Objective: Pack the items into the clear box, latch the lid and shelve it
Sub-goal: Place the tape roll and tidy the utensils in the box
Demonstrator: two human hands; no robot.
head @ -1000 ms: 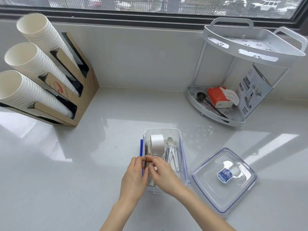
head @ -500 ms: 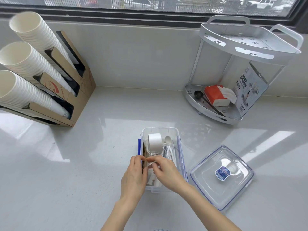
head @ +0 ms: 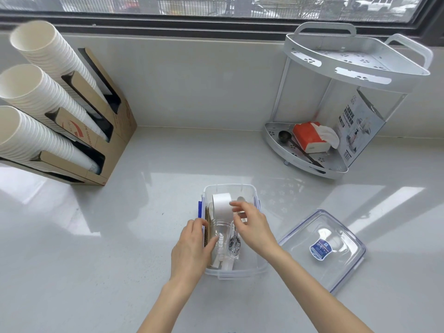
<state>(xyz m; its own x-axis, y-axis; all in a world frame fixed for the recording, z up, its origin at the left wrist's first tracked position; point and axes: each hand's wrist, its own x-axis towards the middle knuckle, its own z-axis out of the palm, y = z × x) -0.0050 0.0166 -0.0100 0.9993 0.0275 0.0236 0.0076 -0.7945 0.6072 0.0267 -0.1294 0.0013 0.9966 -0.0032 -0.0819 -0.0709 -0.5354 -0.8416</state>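
Observation:
The clear box (head: 230, 187) stands open on the white counter in front of me. Inside lie a white paper cup (head: 222, 204), a clear plastic cup (head: 219, 233), wrapped spoons (head: 234, 243) and brown cardboard sleeves (head: 207, 222) upright against the left wall. My left hand (head: 192, 248) grips the sleeves at that wall, its thumb against the clear cup. Above the box's right half my right hand (head: 252, 227) hovers, fingers curled apart beside the white cup, with nothing seen in them. The clear lid (head: 336, 265) with blue trim and a blue label lies flat to the right of the box.
A white two-tier corner rack (head: 355, 68) stands at the back right; its lower tier holds a red tissue pack (head: 310, 138), a black scoop (head: 284, 135) and a printed carton (head: 360, 126). A cardboard dispenser (head: 115, 131) with three stacks of paper cups sits at the left.
My right hand has let go of the sleeves and moved up and right, over the spoons. My left hand stays at the box's left wall. The view has shifted slightly.

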